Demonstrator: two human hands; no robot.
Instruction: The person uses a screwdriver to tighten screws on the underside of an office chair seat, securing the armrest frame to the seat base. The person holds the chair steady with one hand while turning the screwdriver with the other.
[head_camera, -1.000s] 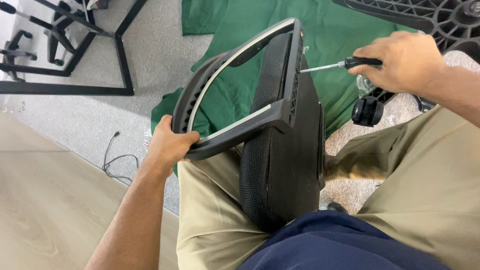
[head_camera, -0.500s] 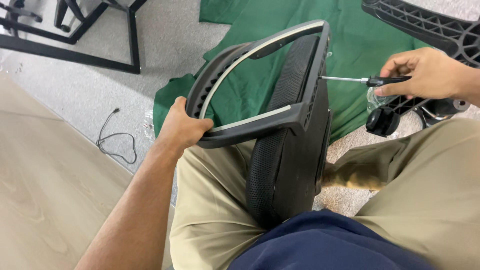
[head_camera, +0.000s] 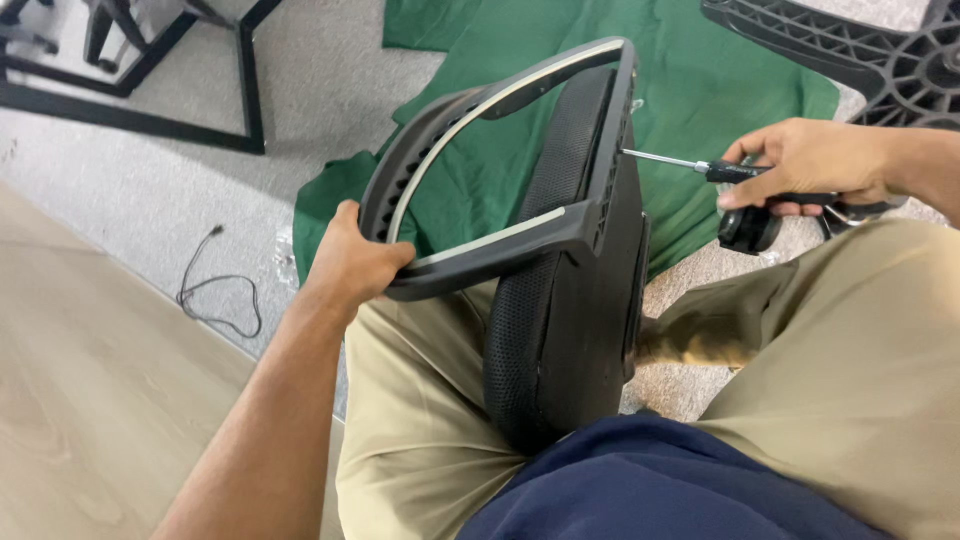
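Two hands are working a chair back (head_camera: 560, 300) propped upright between the knees: the left hand (head_camera: 350, 262) is gripping its armrest (head_camera: 480, 250), the right hand (head_camera: 805, 165) is closing around a screwdriver (head_camera: 690, 165) lying level, tip meeting the frame's right edge

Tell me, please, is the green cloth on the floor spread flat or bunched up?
Mostly spread, partly bunched: the green cloth lies open over the carpet behind the chair seat, but its left edge is rumpled into folds.
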